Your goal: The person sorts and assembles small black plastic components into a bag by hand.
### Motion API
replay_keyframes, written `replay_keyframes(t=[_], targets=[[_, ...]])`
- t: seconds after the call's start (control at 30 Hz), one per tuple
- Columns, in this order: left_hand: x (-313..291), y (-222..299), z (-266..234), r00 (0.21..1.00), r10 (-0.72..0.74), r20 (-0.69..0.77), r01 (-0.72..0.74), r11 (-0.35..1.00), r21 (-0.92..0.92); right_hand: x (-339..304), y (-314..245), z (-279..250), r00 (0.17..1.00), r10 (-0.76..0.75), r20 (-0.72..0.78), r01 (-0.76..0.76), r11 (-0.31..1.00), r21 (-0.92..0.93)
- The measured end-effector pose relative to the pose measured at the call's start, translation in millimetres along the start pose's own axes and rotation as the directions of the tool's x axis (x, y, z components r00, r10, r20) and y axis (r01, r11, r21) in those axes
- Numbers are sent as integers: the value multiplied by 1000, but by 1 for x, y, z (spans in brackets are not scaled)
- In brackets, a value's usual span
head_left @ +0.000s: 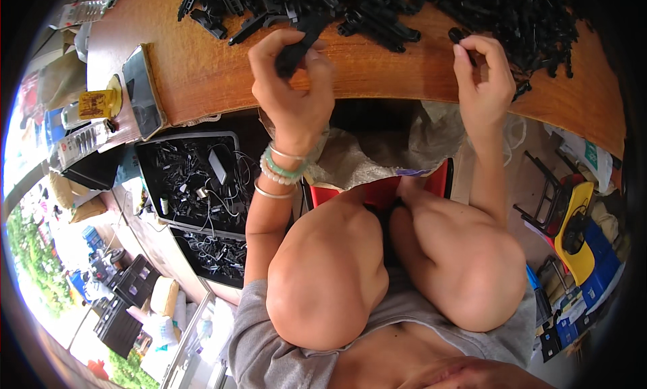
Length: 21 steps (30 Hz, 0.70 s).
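Yellow box (96,104), dark phone screen (140,92)

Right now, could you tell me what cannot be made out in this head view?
- Black plastic part in the left hand: fingers cover its lower end.
- Small black piece pinched by the right hand: too small to tell its shape.
- Pile of black parts: cut off by the top edge.
- Tray contents: tangled, too small.

A heap of black plastic clip parts (377,8) is being kept along the far side of the curved wooden table (202,72). A flat dark phone-like slab (141,89) is being rested on the table's left edge. Below it, to the left of the knees, a black tray of what may be cables (192,180) is being stored.
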<state>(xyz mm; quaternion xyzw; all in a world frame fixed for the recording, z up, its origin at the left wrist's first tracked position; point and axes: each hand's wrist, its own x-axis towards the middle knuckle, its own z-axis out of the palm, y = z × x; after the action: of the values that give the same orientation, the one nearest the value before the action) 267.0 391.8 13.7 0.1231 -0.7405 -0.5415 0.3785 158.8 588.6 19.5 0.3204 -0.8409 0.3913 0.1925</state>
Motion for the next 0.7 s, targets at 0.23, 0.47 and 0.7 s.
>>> replay_keyframes(t=[0.23,0.47,0.7], targets=[[-1,32,1,755,-478,448,655,528,-541,-4,-42,-30,855,176,487,-486,600,636],[-5,45,8,705,-471,531,696,602,-391,-3,-42,-24,950,-45,309,-135,833,537],[-4,58,3,724,-423,545,545,835,-77,-9,-44,-18,975,-80,209,-29,881,472]])
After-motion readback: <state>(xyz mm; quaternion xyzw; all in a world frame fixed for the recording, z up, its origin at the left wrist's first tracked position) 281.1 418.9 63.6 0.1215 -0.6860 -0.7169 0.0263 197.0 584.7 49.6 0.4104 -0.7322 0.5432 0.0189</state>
